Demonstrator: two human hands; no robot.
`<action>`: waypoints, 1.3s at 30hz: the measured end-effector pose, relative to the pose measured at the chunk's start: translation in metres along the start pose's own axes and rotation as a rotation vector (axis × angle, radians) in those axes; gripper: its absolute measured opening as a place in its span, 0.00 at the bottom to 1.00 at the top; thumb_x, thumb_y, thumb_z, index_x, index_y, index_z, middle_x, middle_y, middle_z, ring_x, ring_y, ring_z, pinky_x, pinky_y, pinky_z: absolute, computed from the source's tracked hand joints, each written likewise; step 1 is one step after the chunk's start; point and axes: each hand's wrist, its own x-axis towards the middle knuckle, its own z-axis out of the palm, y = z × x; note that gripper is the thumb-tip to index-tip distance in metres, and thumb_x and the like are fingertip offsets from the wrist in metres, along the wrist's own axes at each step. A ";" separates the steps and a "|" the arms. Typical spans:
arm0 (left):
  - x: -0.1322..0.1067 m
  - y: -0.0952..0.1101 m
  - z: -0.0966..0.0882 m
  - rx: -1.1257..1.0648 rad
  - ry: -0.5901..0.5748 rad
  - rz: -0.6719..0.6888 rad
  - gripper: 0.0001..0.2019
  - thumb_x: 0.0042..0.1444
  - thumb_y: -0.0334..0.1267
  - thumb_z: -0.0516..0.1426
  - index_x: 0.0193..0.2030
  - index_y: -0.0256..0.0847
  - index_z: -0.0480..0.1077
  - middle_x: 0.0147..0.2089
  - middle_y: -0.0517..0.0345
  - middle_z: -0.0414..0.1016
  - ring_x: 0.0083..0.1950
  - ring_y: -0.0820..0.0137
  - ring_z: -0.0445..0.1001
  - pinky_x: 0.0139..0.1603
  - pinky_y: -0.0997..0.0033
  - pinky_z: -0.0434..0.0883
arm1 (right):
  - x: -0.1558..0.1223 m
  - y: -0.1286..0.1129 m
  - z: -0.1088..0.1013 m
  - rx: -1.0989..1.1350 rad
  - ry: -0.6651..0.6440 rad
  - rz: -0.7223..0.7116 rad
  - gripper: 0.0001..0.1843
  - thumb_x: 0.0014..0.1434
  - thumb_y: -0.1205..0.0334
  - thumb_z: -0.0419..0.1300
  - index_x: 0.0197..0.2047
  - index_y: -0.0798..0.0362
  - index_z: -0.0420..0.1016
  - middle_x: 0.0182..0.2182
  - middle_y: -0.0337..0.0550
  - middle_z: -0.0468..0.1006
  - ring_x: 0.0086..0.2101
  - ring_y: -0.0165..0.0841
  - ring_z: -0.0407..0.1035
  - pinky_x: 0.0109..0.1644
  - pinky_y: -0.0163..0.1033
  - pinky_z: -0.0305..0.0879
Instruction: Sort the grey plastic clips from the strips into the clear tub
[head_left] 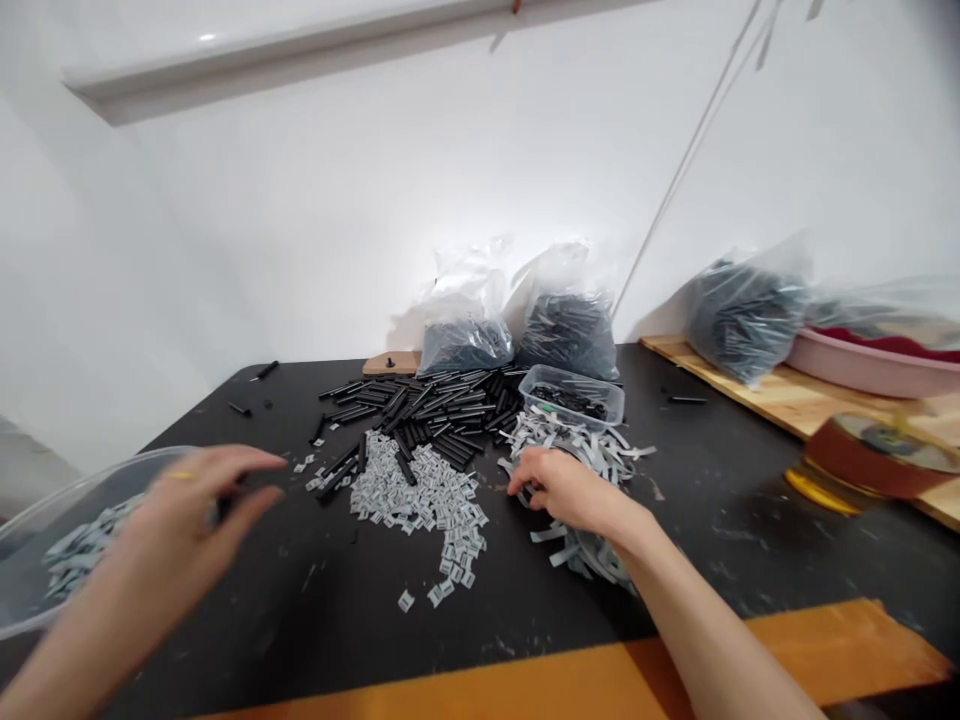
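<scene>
My left hand [202, 510] hovers at the left beside a clear plastic tub [161, 460] of grey pieces [94, 545]. Its thumb and fingers stand apart, slightly blurred, and a dark patch inside the palm is unclear. My right hand [551, 485] reaches into a heap of flat grey strips [600, 455], fingers curled and pinched at its left edge; what sits between the fingertips is hidden. Between the hands lies a heap of small grey buckle-like pieces [420, 490]. Behind it is a pile of black rods or tubes [450, 405].
A clear container [611, 405] with small black parts stands behind the strips. Filled plastic bags [566, 330] lean by the wall. To the right are a wooden board [675, 350], a pink basin [870, 365] and a tape roll [862, 460]. Orange tape [487, 690] lines the front edge.
</scene>
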 end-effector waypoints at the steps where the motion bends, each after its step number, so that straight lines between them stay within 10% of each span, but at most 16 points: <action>1: -0.010 0.014 0.017 -0.038 -0.197 0.025 0.12 0.54 0.46 0.60 0.44 0.50 0.72 0.47 0.60 0.72 0.46 0.63 0.69 0.49 0.67 0.66 | 0.002 0.001 0.001 0.010 -0.007 0.004 0.16 0.47 0.77 0.59 0.36 0.52 0.81 0.36 0.44 0.77 0.36 0.33 0.69 0.40 0.34 0.61; 3: -0.027 0.040 0.051 -0.125 -0.559 0.026 0.08 0.55 0.42 0.58 0.41 0.49 0.73 0.45 0.59 0.73 0.40 0.66 0.71 0.42 0.71 0.67 | 0.005 0.001 0.002 0.024 -0.002 -0.004 0.10 0.49 0.74 0.61 0.33 0.53 0.81 0.33 0.43 0.76 0.34 0.33 0.69 0.39 0.34 0.61; 6: -0.042 0.065 0.086 -0.146 -0.710 0.032 0.04 0.52 0.36 0.58 0.36 0.45 0.72 0.40 0.59 0.72 0.36 0.68 0.70 0.38 0.72 0.65 | 0.008 -0.002 0.004 0.024 0.051 -0.038 0.07 0.53 0.72 0.60 0.31 0.54 0.79 0.32 0.43 0.75 0.34 0.31 0.68 0.40 0.34 0.60; 15: -0.033 0.087 0.087 -0.194 -0.705 0.066 0.05 0.50 0.29 0.56 0.27 0.42 0.67 0.29 0.62 0.71 0.31 0.69 0.67 0.33 0.72 0.58 | 0.007 -0.031 0.005 0.552 0.130 -0.017 0.07 0.59 0.59 0.59 0.33 0.54 0.69 0.29 0.39 0.72 0.28 0.27 0.63 0.33 0.33 0.60; 25: -0.005 0.096 0.133 -1.365 -0.471 -0.611 0.10 0.50 0.34 0.66 0.40 0.38 0.78 0.38 0.56 0.78 0.40 0.73 0.76 0.48 0.75 0.72 | 0.009 -0.046 0.019 0.965 -0.063 0.025 0.14 0.57 0.52 0.62 0.37 0.56 0.72 0.24 0.36 0.70 0.24 0.24 0.63 0.30 0.31 0.62; 39: -0.014 0.099 0.132 -1.306 -0.526 -0.557 0.11 0.50 0.35 0.66 0.41 0.37 0.78 0.36 0.54 0.81 0.38 0.72 0.77 0.43 0.77 0.74 | 0.010 -0.048 0.022 0.908 -0.142 0.014 0.13 0.57 0.54 0.62 0.35 0.58 0.74 0.23 0.37 0.69 0.23 0.23 0.60 0.25 0.28 0.55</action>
